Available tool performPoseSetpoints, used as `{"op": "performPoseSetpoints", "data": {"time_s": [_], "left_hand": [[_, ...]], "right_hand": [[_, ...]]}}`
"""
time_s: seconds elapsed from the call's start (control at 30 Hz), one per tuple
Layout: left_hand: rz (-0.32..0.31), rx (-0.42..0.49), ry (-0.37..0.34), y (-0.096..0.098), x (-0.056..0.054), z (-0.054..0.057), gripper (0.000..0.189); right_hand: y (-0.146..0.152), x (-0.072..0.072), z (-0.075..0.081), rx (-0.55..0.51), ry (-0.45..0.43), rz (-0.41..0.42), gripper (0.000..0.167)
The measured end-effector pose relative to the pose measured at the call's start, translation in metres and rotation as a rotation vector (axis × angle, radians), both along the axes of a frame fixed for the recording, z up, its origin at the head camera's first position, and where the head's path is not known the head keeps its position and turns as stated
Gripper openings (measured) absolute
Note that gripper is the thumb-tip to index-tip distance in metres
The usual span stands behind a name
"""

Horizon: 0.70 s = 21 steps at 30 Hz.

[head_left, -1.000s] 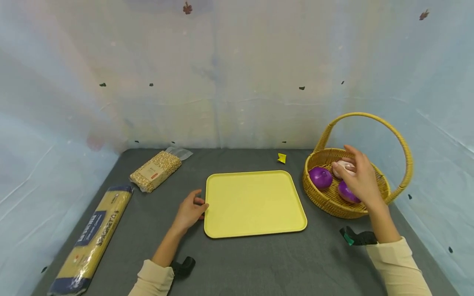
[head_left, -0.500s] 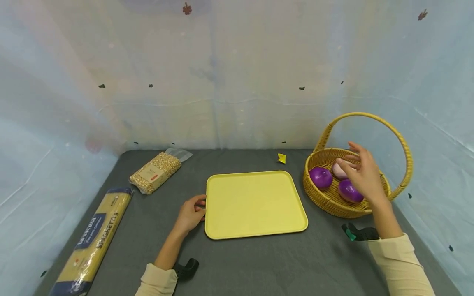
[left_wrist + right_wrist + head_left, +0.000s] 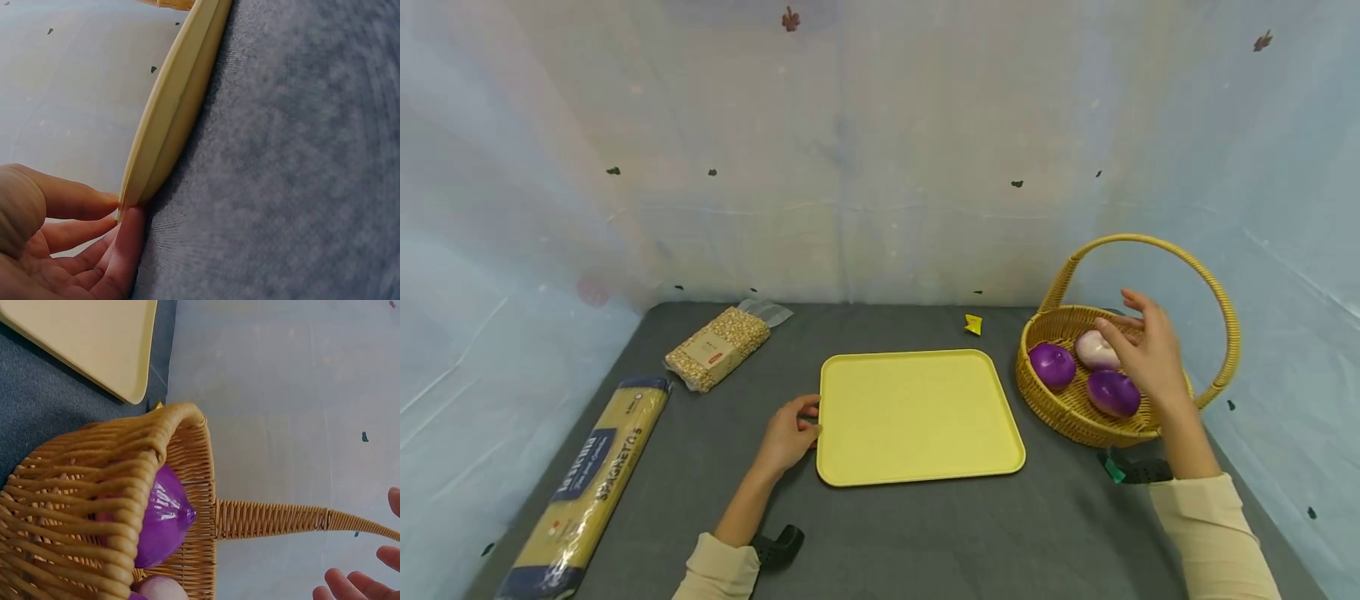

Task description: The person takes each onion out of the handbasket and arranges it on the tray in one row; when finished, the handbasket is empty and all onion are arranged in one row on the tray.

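Observation:
My left hand (image 3: 786, 435) is at the left edge of the yellow tray (image 3: 917, 417). In the left wrist view its thumb and fingers meet the tray's rim (image 3: 165, 119), one fingertip (image 3: 131, 219) against the lower side. Over the right part of the wicker basket (image 3: 1060, 421), my right hand (image 3: 1150, 354) hovers with loosely bent, parted fingers and holds nothing. Inside the basket lie two purple onions (image 3: 1052, 365) and a pinkish-white bulb (image 3: 1096, 350), partly behind the right hand's fingers. In the right wrist view fingertips (image 3: 340, 584) show beside the basket's handle (image 3: 275, 517).
A pack of spaghetti (image 3: 587, 487) lies along the table's left side. Behind it rests a vacuum-packed bag of pale grains (image 3: 718, 346). A small yellow scrap (image 3: 973, 324) is near the back edge. The basket's tall handle (image 3: 1225, 317) arches up at the right.
My right hand has let go of the pale bulb in the basket and drawn back to the right and slightly up. The left hand has stayed at the tray's edge.

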<state>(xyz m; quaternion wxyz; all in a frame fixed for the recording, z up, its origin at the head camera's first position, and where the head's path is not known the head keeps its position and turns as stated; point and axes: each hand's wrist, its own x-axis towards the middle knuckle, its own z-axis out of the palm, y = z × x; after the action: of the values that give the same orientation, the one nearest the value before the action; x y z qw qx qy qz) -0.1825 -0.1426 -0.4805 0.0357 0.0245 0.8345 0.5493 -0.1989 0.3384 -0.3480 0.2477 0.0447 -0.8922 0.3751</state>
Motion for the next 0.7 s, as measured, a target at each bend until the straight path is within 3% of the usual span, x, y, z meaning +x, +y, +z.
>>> {"op": "performPoseSetpoints", "data": {"time_s": [0.23, 0.7], "left_hand": [[-0.006, 0.015, -0.006, 0.0, -0.001, -0.002, 0.049], [0.001, 0.018, -0.002, 0.0, 0.0, 0.001, 0.049]], "right_hand": [[0.006, -0.005, -0.001, 0.027, 0.0, -0.034, 0.059], [0.013, -0.011, 0.006, 0.017, -0.086, -0.065, 0.062]]}}
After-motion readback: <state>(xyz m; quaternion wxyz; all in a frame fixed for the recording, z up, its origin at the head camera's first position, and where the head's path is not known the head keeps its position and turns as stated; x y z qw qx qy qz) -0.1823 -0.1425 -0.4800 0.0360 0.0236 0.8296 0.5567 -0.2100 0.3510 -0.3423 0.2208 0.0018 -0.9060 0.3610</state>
